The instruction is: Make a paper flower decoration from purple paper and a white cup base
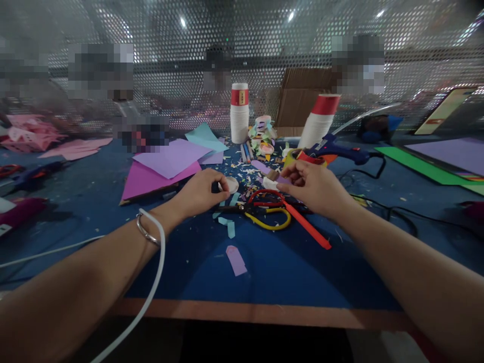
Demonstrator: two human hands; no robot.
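My left hand (206, 190) is closed in a pinch at the edge of a round whitish disc (229, 185). My right hand (312, 185) has curled fingers, thumb and forefinger close together beside a small white piece (269, 184) and a brown piece (273, 175). What lies between its fingertips is hard to make out. Just below both hands rest scissors with red and yellow handles (270, 227), their dark blades pointing left. An orange-red stick (308, 224) slants away from the scissors. Light-blue paper strips (230, 228) and a lilac paper tag (236, 260) lie nearer the table edge.
Stacked paper cups (239, 121) stand at the back, with a tilted stack (319, 121) to the right. A blue glue gun (340, 151) trails a black cord. Purple paper sheets (172, 156) lie left, green sheets (419, 166) right. Paper scraps litter the middle. A white cable (159, 267) crosses my left wrist.
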